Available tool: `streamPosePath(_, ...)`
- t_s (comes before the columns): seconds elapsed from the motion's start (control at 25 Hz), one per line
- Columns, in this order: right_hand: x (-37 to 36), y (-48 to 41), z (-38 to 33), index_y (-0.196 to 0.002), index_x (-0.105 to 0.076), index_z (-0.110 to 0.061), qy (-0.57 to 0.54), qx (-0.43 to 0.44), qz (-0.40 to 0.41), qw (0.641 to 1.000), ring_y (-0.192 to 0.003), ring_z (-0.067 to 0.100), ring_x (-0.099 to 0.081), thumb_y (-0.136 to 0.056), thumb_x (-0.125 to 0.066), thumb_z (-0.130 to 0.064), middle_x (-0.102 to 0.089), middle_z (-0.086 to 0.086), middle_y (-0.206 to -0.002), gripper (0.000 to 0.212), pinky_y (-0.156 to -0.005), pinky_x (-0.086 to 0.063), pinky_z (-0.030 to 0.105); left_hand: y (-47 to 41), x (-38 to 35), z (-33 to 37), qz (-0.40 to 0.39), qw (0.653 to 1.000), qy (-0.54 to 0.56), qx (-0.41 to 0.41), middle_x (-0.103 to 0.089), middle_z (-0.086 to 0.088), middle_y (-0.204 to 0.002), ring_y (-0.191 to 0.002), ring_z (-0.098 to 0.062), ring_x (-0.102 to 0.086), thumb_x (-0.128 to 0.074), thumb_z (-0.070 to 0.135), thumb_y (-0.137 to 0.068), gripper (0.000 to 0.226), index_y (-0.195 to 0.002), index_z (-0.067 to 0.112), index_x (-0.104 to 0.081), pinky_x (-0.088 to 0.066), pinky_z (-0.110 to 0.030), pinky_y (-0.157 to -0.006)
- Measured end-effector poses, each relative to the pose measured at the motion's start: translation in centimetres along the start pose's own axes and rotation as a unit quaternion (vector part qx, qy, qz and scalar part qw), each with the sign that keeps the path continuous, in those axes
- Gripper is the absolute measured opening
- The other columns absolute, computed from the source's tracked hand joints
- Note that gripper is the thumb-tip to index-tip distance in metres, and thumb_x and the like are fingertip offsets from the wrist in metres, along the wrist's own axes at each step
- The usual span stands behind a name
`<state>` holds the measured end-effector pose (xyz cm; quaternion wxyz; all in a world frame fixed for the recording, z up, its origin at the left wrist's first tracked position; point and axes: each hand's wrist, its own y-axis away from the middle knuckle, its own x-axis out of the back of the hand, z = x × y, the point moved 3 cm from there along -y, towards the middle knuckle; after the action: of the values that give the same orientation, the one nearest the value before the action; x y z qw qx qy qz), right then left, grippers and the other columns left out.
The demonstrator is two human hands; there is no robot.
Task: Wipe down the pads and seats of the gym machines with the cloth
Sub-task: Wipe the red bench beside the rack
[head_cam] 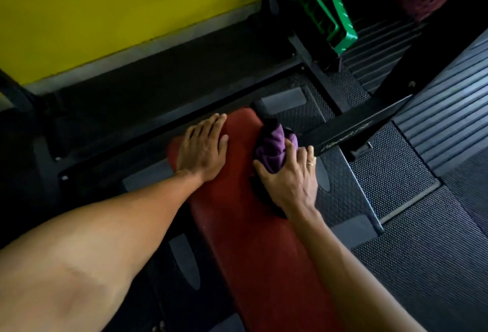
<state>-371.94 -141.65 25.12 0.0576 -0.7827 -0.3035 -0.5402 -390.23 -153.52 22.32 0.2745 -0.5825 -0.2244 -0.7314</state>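
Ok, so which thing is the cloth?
Find the long red bench pad running up the middle of the picture. Near its far end, at its right edge, the right hand grips a bunched cloth. It is the only purple thing on the pad; the left hand beside it lies flat and bare.

The bare left arm (105,226) is stretching forward, its left grip (202,148) lying palm-down, fingers straight, pressing flat on the bench (237,213). The right arm (343,265) is reaching alongside, its right grip (289,177) curling fingers and thumb over the bunched cloth (273,147).
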Motion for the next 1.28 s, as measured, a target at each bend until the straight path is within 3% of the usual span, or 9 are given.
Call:
streamPosePath(0.08, -0.5, -0.9, -1.2, -0.151, -0.032, -0.029, -0.029, -0.033, -0.011, 0.999, -0.143, 0.031, -0.032, -0.080, -0.057, -0.078, -0.039, 0.008, -0.146, 0.090, -0.111, -0.040, 0.045, -0.1, -0.3, 0.0, -0.003, 1.000, 0.002, -0.005, -0.045, -0.006, -0.153, -0.136, -0.026, -0.047, -0.023, 0.043, -0.101, 0.059, -0.153, 0.018, -0.036, -0.036, -0.046, -0.112)
streamPosePath(0.16, -0.9, -3.4, -4.2, -0.146, -0.038, -0.029, -0.032, -0.027, -0.025, 0.999, -0.138, 0.033, -0.038, -0.083, -0.053, -0.077, -0.040, 0.008, -0.143, 0.080, -0.099, -0.046, 0.045, 0.2, -0.3, 0.0, 0.005, 1.000, -0.008, 0.002, -0.047, -0.007, -0.152, -0.135, -0.026, -0.048, -0.025, 0.041, -0.102, 0.057, -0.153, 0.017, -0.036, -0.037, -0.046, -0.111)
streamPosePath(0.28, -1.2, -6.9, -6.7, -0.149, -0.036, -0.029, 0.003, 0.005, -0.065, 0.998, -0.134, 0.036, -0.041, -0.089, -0.047, -0.075, -0.039, 0.009, -0.146, 0.076, -0.096, -0.047, 0.046, 0.2, -0.3, 0.1, -0.005, 1.000, -0.019, 0.004, -0.046, -0.007, -0.152, -0.135, -0.026, -0.049, -0.025, 0.039, -0.103, 0.056, -0.154, 0.017, -0.034, -0.036, -0.045, -0.111)
streamPosePath(0.4, -0.3, -5.1, -4.5, -0.150, -0.035, -0.032, -0.012, 0.014, -0.046, 0.999, -0.127, 0.033, -0.049, -0.093, -0.049, -0.065, -0.044, 0.006, -0.139, 0.068, -0.093, -0.048, 0.043, 0.2, 0.1, 0.1, -0.011, 1.000, -0.011, 0.008, -0.047, -0.007, -0.152, -0.134, -0.027, -0.049, -0.027, 0.038, -0.102, 0.057, -0.153, 0.016, -0.036, -0.036, -0.045, -0.110)
streamPosePath(0.64, 0.8, 2.7, 1.9, -0.144, -0.044, -0.028, -0.034, -0.112, 0.031, 0.993, -0.120, 0.032, -0.052, -0.095, -0.050, -0.057, -0.047, 0.006, -0.133, 0.057, -0.088, -0.048, 0.040, 0.3, 0.2, 0.3, -0.016, 1.000, 0.011, -0.008, -0.047, -0.009, -0.152, -0.135, -0.027, -0.049, -0.029, 0.037, -0.102, 0.057, -0.154, 0.015, -0.036, -0.038, -0.049, -0.108)
streamPosePath(0.88, -1.9, -3.7, -7.1, -0.130, -0.060, -0.023, -0.024, -0.098, 0.078, 0.992, -0.132, 0.039, -0.042, -0.093, -0.047, -0.060, -0.050, 0.009, -0.137, 0.054, -0.108, -0.042, 0.047, 0.4, -0.4, -0.1, 0.004, 1.000, -0.014, -0.014, -0.051, -0.009, -0.148, -0.127, -0.027, -0.055, -0.031, 0.035, -0.103, 0.053, -0.151, 0.015, -0.039, -0.042, -0.047, -0.102)
streamPosePath(1.0, -1.4, -1.2, -5.0, -0.133, -0.059, -0.023, -0.034, -0.073, 0.106, 0.991, -0.128, 0.040, -0.046, -0.092, -0.055, -0.042, -0.048, 0.007, -0.141, 0.045, -0.097, -0.048, 0.047, 0.3, -0.2, 0.0, 0.001, 1.000, 0.004, -0.013, -0.050, -0.010, -0.148, -0.128, -0.030, -0.054, -0.031, 0.036, -0.101, 0.054, -0.150, 0.015, -0.041, -0.041, -0.049, -0.103)
streamPosePath(1.16, -1.7, 4.5, 0.0, -0.126, -0.061, -0.021, -0.074, -0.172, 0.162, 0.969, -0.132, 0.044, -0.041, -0.087, -0.058, -0.034, -0.044, 0.005, -0.144, 0.041, -0.103, -0.046, 0.052, 0.4, -0.1, 0.1, 0.002, 1.000, 0.017, -0.024, -0.048, -0.011, -0.150, -0.130, -0.032, -0.051, -0.030, 0.038, -0.101, 0.057, -0.152, 0.015, -0.037, -0.039, -0.052, -0.104)
streamPosePath(1.28, -2.5, 3.1, -2.8, -0.130, -0.059, -0.020, -0.073, -0.228, 0.163, 0.957, -0.145, 0.046, -0.024, -0.088, -0.050, -0.042, -0.039, 0.009, -0.153, 0.048, -0.118, -0.028, 0.053, 0.5, -0.2, 0.1, -0.010, 0.999, 0.007, -0.035, -0.048, -0.014, -0.149, -0.130, -0.034, -0.051, -0.028, 0.039, -0.101, 0.059, -0.153, 0.013, -0.035, -0.039, -0.053, -0.104)
